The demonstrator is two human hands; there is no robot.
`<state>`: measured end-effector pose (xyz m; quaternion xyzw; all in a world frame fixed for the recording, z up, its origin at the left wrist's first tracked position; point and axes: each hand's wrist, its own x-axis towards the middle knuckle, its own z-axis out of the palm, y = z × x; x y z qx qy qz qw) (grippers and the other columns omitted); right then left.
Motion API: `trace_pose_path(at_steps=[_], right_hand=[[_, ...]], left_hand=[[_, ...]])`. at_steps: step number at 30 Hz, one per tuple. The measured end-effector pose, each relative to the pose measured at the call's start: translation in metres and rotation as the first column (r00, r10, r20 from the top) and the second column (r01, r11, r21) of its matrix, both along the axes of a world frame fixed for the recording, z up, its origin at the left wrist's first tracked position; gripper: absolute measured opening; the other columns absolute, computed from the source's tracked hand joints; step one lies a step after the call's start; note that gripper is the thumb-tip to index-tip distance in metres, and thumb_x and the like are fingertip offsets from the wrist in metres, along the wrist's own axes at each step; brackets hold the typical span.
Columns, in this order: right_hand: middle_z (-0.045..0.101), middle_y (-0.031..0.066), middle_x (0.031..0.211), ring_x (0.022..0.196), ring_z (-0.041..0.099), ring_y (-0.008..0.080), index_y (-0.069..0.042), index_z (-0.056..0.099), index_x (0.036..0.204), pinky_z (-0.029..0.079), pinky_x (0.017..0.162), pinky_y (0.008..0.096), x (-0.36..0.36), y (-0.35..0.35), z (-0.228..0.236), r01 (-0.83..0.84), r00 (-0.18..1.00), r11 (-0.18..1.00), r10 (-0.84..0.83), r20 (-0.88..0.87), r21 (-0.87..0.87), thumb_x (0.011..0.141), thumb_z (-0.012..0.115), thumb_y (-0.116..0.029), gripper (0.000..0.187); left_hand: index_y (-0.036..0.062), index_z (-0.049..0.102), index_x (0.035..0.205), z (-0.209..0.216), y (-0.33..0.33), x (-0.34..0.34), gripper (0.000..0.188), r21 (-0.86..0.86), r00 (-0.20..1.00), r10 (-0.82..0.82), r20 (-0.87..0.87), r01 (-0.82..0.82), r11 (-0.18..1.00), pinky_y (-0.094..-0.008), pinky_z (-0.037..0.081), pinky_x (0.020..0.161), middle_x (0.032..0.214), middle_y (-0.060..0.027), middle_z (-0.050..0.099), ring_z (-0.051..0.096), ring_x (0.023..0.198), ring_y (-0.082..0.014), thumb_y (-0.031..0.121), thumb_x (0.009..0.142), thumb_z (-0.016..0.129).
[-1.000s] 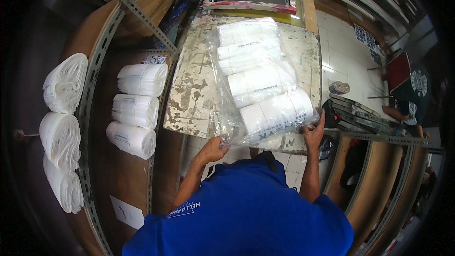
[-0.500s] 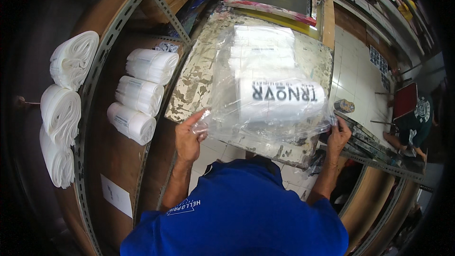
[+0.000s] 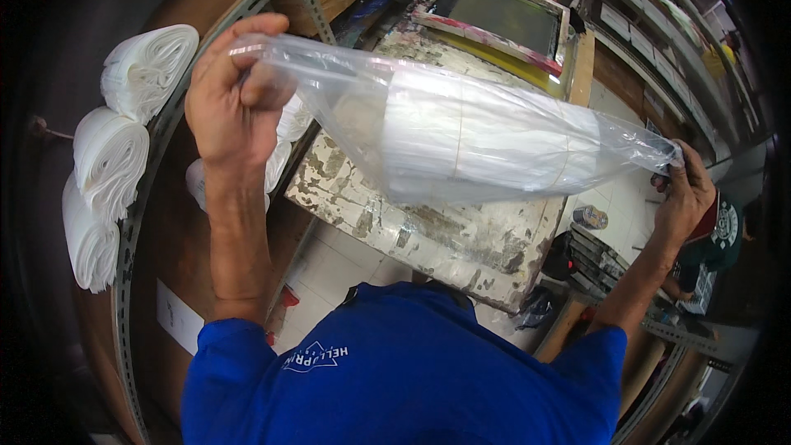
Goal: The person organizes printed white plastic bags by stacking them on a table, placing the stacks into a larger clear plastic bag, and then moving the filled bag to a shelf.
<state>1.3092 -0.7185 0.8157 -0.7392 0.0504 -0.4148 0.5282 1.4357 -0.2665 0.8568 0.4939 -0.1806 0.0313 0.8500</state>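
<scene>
A large clear plastic bag (image 3: 350,86) hangs stretched between my two hands above the table. Inside it lie white rolled bundles (image 3: 494,136), bound with thin bands. My left hand (image 3: 235,95), raised at the left, closes on one gathered corner of the bag. At the right, my right hand (image 3: 684,198) pinches the opposite corner, which is bunched up between thumb and fingers. The bag sags a little in the middle under the bundles. Below it stands the worn table (image 3: 445,247), with flaking pale paint.
Several white rolls (image 3: 111,148) are stacked on the shelf at the left, and more (image 3: 292,119) lie partly behind my left arm. A framed printing screen (image 3: 498,12) rests at the table's far end. Another person (image 3: 721,235) sits at the far right, near a small can (image 3: 590,217).
Both hands have risen and spread apart, lifting the bag with its bundles off the table. The bag has turned over, so the dark print on it no longer shows.
</scene>
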Motion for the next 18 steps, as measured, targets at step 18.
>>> trace_pose_path(at_steps=[18], right_hand=[[0.065,0.0103,0.078,0.058,0.055,0.0116,0.010,0.063,0.109,0.043,0.053,0.0241,0.139,0.008,0.049,0.037,0.999,0.999,-0.037,-0.040,-0.002,0.087,0.059,-0.003,0.026]], left_hand=[[-0.0028,0.064,0.100,0.053,0.011,0.062,0.021,-0.042,0.859,0.397,0.323,-0.406,0.913,-0.0225,0.036,0.046,0.073,-0.0021,0.056,0.049,0.057,-0.0100,0.011,0.088,0.055]])
